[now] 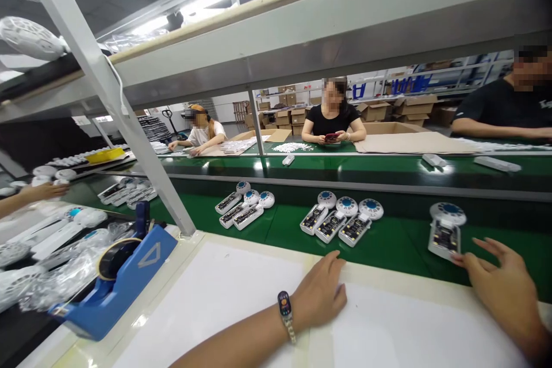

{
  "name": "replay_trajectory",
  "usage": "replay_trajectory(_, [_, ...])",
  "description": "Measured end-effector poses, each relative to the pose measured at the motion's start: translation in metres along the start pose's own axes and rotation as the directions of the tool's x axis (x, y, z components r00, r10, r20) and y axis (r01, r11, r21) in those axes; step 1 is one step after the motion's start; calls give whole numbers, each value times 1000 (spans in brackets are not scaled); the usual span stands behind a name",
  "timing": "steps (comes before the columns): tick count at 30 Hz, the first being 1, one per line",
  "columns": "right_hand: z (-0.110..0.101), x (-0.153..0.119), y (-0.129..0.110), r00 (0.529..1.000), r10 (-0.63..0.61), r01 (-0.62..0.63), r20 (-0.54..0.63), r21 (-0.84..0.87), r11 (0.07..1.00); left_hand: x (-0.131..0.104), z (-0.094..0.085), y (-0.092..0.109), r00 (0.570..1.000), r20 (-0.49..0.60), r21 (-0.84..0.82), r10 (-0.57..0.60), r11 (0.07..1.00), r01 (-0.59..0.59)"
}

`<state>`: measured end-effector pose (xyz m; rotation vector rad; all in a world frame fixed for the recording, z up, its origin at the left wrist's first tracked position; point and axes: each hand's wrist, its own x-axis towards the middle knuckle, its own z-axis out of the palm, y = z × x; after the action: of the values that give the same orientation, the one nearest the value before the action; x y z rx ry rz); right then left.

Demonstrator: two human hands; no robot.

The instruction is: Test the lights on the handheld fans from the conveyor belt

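Note:
A white handheld fan [445, 238] with a round slotted head, a blue centre and a bare circuit board in its handle is over the green conveyor belt at the right. My right hand [502, 282] has its fingertips at the lower right corner of that handle, other fingers spread above. My left hand [319, 290], a watch on its wrist, rests on the white work surface [259, 293] near the belt with nothing in it, thumb apart from the loosely bent fingers. Just beyond it, three similar fans [336, 218] lie side by side on the belt.
More fans [245, 207] lie farther left on the green belt [282, 224]. A blue tape dispenser [116, 282] stands at left, beside bagged white parts [64, 276]. A slanted metal post [116, 109] rises there. Across the belt sit several people; another person's hand [45, 191] reaches in at far left.

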<state>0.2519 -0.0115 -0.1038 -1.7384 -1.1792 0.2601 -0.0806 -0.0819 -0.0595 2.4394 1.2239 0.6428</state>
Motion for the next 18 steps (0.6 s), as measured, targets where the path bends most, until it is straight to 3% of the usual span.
replay_trajectory(2, [2, -14, -22, 999, 35, -35, 31, 11, 999, 0, -1, 1, 1000, 2, 15, 2, 1000, -2])
replay_trajectory(5, [13, -40, -43, 987, -86, 77, 134, 70, 995, 0, -1, 1, 1000, 6, 27, -8, 1000, 8])
replay_trajectory(7, [23, -59, -50, 936, -221, 183, 274, 157, 970, 0, 0, -1, 1000, 5, 23, -8, 1000, 8])
replay_trajectory(12, [36, -97, -59, 734, -446, 373, 512, 246, 895, -1, 6, -6, 999, -25, -17, 23, 1000, -23])
replay_trajectory(18, [32, -99, -67, 661, -449, 344, 601, 289, 893, 1, 8, -10, 997, -37, 25, 74, 997, -73])
